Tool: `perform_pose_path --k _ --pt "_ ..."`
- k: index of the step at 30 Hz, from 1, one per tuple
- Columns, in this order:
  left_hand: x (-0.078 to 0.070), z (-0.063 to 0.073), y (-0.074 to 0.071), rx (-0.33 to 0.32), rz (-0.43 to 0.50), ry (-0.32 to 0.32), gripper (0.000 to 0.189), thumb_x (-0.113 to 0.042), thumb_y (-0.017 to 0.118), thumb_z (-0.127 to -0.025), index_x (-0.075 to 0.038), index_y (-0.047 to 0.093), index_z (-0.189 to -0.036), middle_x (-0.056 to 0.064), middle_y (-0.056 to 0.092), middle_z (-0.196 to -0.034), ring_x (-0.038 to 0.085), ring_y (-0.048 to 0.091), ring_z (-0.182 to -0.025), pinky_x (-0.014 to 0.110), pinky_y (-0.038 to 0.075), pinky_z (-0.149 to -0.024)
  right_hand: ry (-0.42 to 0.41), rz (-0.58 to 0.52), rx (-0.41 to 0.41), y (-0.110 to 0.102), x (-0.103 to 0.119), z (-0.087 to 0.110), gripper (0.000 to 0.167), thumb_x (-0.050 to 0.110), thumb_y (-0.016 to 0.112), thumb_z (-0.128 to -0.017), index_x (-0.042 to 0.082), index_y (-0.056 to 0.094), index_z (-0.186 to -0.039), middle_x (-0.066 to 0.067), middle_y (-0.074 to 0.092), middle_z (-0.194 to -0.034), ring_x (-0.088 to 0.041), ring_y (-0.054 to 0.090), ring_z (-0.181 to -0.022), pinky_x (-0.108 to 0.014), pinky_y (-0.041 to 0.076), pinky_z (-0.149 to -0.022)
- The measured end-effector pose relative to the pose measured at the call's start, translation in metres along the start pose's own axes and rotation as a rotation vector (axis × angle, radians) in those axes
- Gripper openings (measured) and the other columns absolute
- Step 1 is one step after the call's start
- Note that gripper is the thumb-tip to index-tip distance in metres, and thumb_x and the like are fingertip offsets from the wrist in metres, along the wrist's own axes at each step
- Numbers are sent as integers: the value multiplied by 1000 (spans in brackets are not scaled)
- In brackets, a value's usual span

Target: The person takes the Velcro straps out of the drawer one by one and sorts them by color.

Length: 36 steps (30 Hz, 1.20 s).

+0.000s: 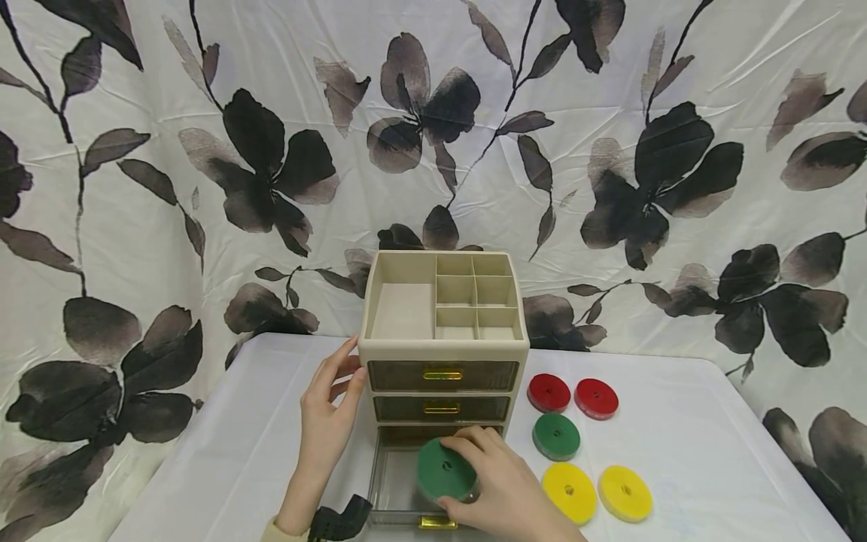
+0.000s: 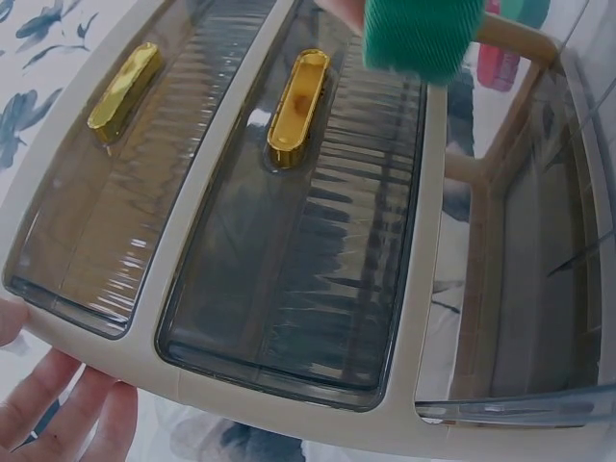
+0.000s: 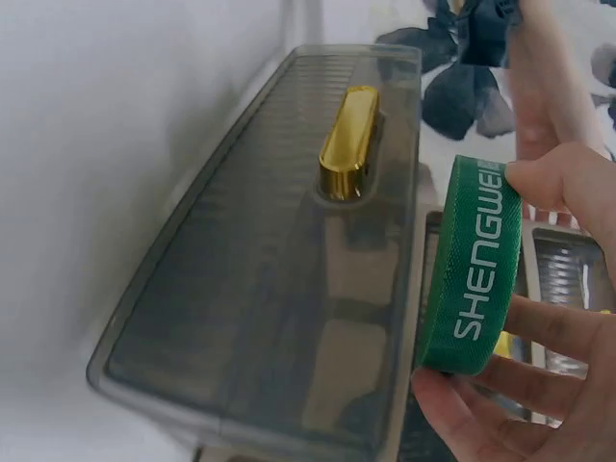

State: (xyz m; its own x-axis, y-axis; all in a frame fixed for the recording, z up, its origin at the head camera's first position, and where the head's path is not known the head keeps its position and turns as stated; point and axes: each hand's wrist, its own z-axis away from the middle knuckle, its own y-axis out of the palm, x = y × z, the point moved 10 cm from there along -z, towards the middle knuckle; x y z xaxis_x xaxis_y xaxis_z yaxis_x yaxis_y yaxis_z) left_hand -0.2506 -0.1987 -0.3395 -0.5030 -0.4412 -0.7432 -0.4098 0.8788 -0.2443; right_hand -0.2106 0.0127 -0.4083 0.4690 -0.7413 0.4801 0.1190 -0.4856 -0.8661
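My right hand (image 1: 504, 482) grips a green tape roll (image 1: 442, 473) by its edge, thumb on one side and fingers on the other. In the right wrist view, white lettering shows on the rim of the roll (image 3: 474, 265). The roll is above the pulled-out bottom drawer (image 1: 396, 474) of a cream desktop organizer (image 1: 443, 350). That drawer is see-through, with a gold handle (image 1: 437, 522). At the organizer's left side, my left hand (image 1: 330, 406) rests with its fingers against the wall. The two upper drawers, smoky with gold handles, are closed.
Right of the organizer lie two red rolls (image 1: 549, 393), another green roll (image 1: 556, 436) and two yellow rolls (image 1: 625, 493) on a white table (image 1: 704, 436). Open compartments (image 1: 455, 290) form the organizer's top. Behind hangs a floral cloth (image 1: 488, 188).
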Motion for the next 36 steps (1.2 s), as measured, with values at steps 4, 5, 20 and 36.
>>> perform_pose_path --k 4,5,20,36 --pt "0 0 0 0 -3 -8 50 -4 65 -89 -20 56 -135 8 65 -106 -7 55 -97 8 48 -79 16 11 -1 -8 -5 7 61 49 74 -74 27 57 -128 7 54 -125 -12 50 -105 -27 55 -79" --pt "0 0 0 0 -5 -8 50 -4 65 -89 -20 56 -135 8 65 -106 -7 55 -98 8 48 -79 17 15 -5 -11 -6 9 61 49 75 -74 26 57 -128 7 54 -125 -12 50 -105 -27 56 -79" --pt "0 -1 -1 0 -5 -16 49 -6 65 -90 -20 55 -136 8 65 -107 -6 55 -98 7 47 -79 112 73 -61 -41 -32 37 64 47 78 -71 24 58 -128 6 56 -124 -11 50 -108 -33 59 -77" --pt "-3 -1 0 -5 -9 6 50 -4 66 -89 -18 56 -135 9 66 -105 -7 55 -97 8 47 -78 201 172 -197 -69 -78 63 62 46 83 -67 26 62 -123 6 57 -122 -11 52 -108 -35 57 -80"
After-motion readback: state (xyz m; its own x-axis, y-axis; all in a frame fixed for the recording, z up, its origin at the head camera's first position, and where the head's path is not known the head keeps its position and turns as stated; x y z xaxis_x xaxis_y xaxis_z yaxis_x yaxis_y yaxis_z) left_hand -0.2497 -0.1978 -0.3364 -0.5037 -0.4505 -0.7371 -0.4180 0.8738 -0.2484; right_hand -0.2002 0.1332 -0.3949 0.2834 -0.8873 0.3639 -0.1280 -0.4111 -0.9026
